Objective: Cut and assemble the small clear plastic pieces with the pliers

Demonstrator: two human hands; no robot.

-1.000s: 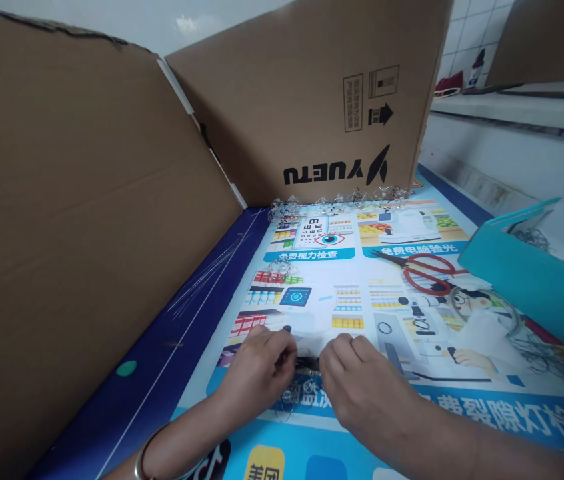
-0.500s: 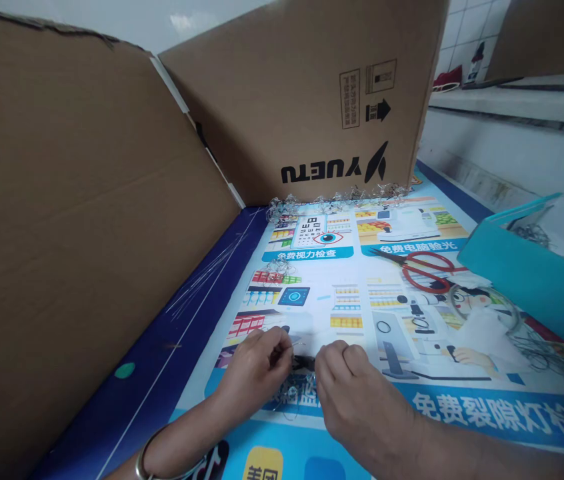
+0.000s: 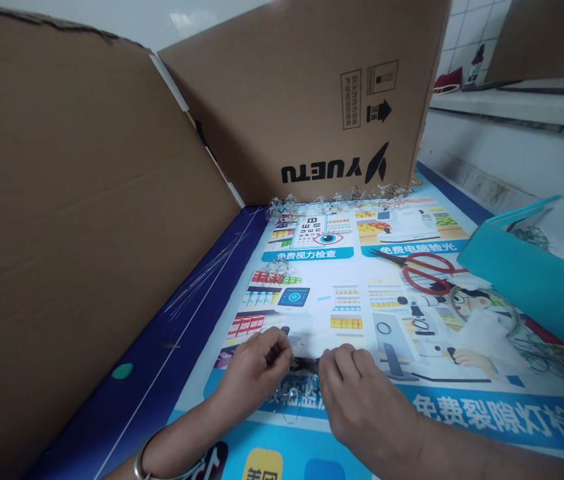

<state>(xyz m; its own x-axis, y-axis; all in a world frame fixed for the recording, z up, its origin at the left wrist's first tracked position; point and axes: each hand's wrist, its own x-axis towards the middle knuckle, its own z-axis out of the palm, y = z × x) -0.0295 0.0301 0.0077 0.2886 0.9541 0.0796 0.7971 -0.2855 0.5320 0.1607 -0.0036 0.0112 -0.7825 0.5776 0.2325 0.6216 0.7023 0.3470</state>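
My left hand and my right hand are close together low in the view, over a printed poster that covers the table. Both are closed in a pinch on a small dark piece held between them. A thin clear wire or thread with little beads hangs under the piece onto the poster. My left wrist wears a metal bangle. The fingertips hide most of the dark piece.
Red-handled scissors lie on the poster to the right. A teal box stands at the right edge. Cardboard walls stand at the left and back. Clear bead pieces line the back wall's foot.
Both hands stay together on the small dark piece, shifting only slightly; my left fingers have closed tighter on it. The view has barely moved.
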